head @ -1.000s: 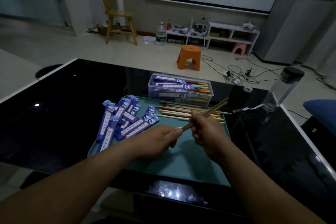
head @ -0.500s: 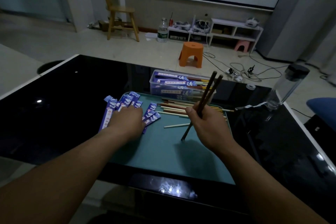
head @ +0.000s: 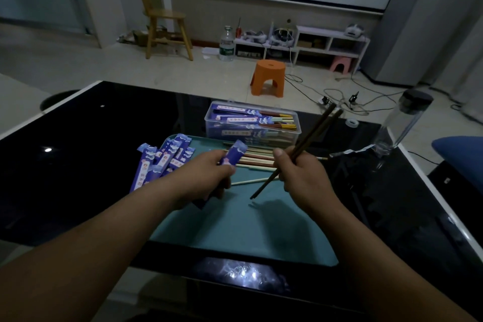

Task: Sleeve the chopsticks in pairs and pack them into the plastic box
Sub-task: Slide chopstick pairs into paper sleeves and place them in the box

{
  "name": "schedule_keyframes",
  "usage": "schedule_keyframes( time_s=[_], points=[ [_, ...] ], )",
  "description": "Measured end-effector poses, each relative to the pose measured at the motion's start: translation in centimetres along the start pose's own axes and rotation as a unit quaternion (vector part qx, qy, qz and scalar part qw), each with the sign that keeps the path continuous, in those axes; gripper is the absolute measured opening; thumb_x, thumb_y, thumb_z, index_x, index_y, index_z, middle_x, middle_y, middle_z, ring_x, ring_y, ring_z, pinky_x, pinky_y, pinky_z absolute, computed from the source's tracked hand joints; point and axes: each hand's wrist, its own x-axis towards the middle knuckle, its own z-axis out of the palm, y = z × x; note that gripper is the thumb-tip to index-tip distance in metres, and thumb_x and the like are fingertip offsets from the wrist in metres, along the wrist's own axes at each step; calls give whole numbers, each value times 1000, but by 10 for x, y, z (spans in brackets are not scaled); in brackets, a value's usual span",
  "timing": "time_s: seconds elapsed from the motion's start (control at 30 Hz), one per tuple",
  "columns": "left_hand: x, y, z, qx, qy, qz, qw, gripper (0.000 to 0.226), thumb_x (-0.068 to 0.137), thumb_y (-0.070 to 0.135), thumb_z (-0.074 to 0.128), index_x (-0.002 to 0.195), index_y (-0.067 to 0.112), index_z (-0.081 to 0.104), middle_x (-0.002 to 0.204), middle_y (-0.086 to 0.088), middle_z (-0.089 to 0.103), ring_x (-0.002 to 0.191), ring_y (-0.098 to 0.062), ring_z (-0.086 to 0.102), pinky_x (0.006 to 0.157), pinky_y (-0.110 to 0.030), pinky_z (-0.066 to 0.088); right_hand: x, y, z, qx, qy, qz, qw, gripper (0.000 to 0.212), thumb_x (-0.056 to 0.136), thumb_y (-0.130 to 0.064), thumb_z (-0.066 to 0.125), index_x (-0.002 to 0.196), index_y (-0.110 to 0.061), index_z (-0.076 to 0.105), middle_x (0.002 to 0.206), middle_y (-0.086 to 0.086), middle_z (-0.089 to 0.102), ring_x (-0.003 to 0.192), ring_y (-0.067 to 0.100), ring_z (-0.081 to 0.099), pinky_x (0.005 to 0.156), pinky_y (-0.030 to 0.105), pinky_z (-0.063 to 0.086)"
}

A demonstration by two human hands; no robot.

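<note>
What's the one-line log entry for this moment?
step: sleeving | left hand: holds blue sleeve | right hand: holds dark chopstick pair, not yet sleeved | box: partly filled

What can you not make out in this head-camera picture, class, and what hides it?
Head view only.
- Lower part of the blue sleeve: covered by the left hand.
- Middle of the dark chopstick pair: inside the right hand.
- Print on sleeves in the plastic box: too small, dim.

Glossy black surface (head: 78, 165), teal tray (head: 235, 230), blue sleeves (head: 162, 162) with white cloud print, dark brown chopsticks (head: 308, 138), orange stool (head: 269, 76).
</note>
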Motion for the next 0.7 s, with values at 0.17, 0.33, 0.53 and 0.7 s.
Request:
schedule_keyframes(
  time_s=[0.17,0.33,0.53,0.7],
  points=[
    [-8,0,11,-56,-110,-23,992,16,103,26,58,109,11,57,71,-9,62,58,-23,57,45,-28,40,1,0,-9,98,5,60,993,36,107,-35,54,90,-7,68,69,2,61,56,8,53,53,28,45],
    [-7,-1,10,-81,-116,-8,990,15,106,21,53,114,11,60,85,-13,72,65,-25,64,60,-34,50,3,4,-13,115,0,73,991,34,107,-36,53,91,-10,68,68,-1,59,57,9,52,51,24,42],
    [-14,2,15,40,-77,43,995,43,103,62,34,109,31,63,77,14,54,71,-8,48,69,-26,42,4,2,-20,166,5,88,982,34,108,-35,53,88,-9,66,63,-3,54,53,9,46,47,22,38],
    [-13,1,14,163,-53,103,980,31,99,61,46,113,35,55,85,10,57,76,-5,52,73,-31,42,7,2,-34,197,40,85,976,34,108,-34,52,88,-9,65,64,1,52,55,12,45,50,26,37]
  ],
)
